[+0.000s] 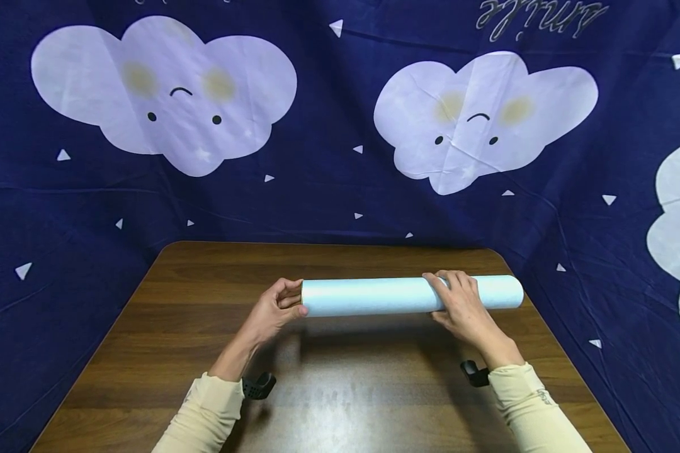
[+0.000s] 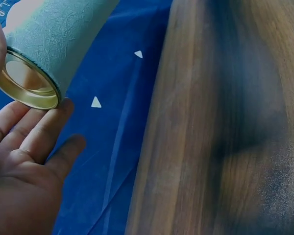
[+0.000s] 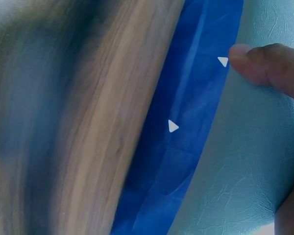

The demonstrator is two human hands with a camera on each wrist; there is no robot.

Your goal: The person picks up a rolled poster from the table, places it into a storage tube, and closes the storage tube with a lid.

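A long light-blue cardboard tube (image 1: 368, 297) with a finely wrinkled surface is held level above the table, its shadow falling on the wood below. My left hand (image 1: 272, 311) holds its left end between thumb and fingers. There the left wrist view shows a gold-coloured metal rim (image 2: 45, 102) around a recessed end, with fingertips right at the edge. Farther along, to the right of the middle, my right hand (image 1: 461, 307) grips the tube from above and the near side. In the right wrist view the thumb (image 3: 257, 63) lies against the tube's wall.
The brown wooden table (image 1: 204, 390) has rounded far corners. Behind it and along the sides hangs a dark blue cloth (image 1: 328, 189) printed with white clouds and small triangles. A black wrist camera (image 1: 259, 385) sits on the left wrist, another (image 1: 475, 374) on the right.
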